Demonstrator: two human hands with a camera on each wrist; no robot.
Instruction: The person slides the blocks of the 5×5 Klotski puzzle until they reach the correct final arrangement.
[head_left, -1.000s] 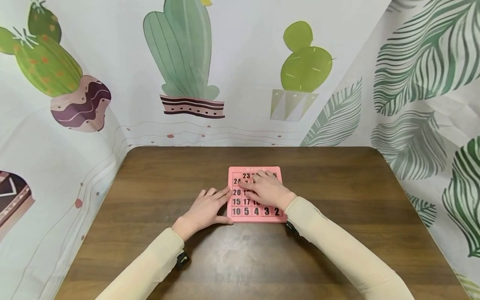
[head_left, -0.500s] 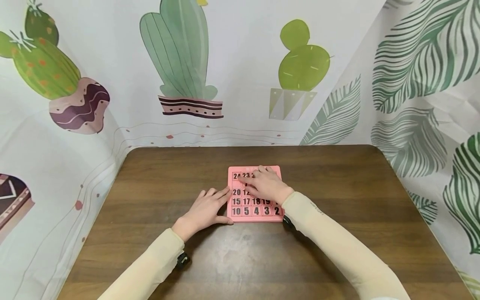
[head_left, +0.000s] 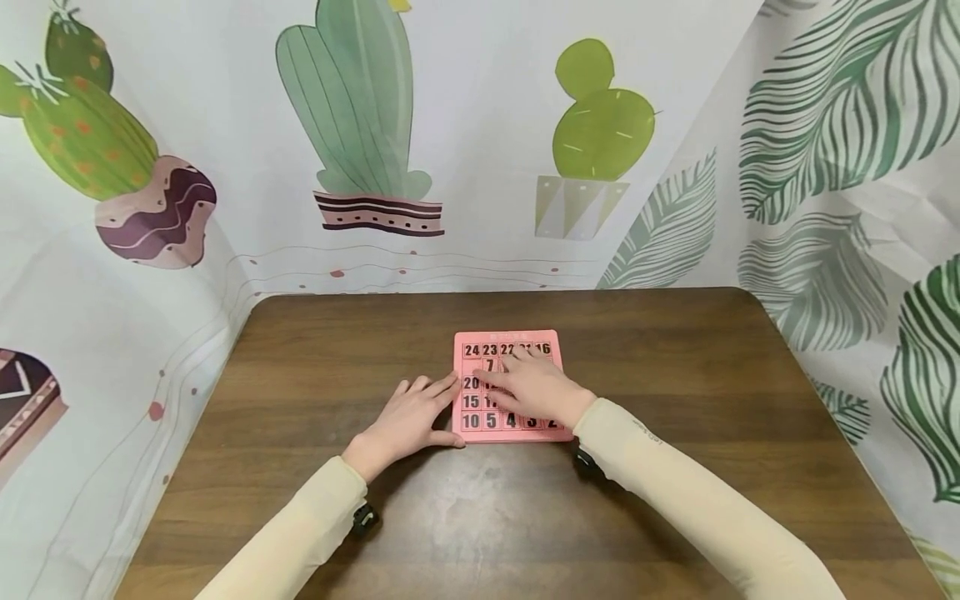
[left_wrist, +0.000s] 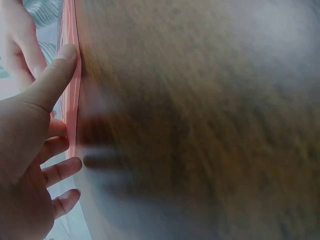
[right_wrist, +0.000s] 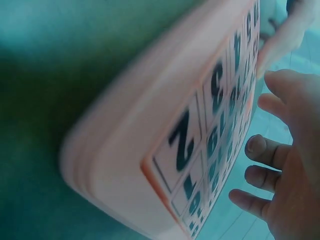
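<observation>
A pink number slide puzzle (head_left: 512, 436) lies flat on the wooden table (head_left: 465, 517). Its top row reads 24 (head_left: 472, 350), 23, 22, 21, 16, and below the 24 tile is a gap at the left. My left hand (head_left: 405, 418) touches the puzzle's left side with its fingers and thumb spread. In the left wrist view the thumb (left_wrist: 59, 65) rests along the pink edge (left_wrist: 72, 100). Over the tiles is my right hand (head_left: 543, 388), index fingertip at the upper edge of the 20 tile (head_left: 471, 384). It hides several middle tiles.
Behind the table hangs a white cloth (head_left: 487, 108) printed with cacti and leaves. Each wrist carries a small black device, such as the one on the left wrist (head_left: 365, 518). The table's back edge runs along the cloth.
The 24 tile slid up into the top left corner, leaving the gap below it. Afterwards my right hand moved down, its index finger now near the 20 tile. My left hand stayed put.
</observation>
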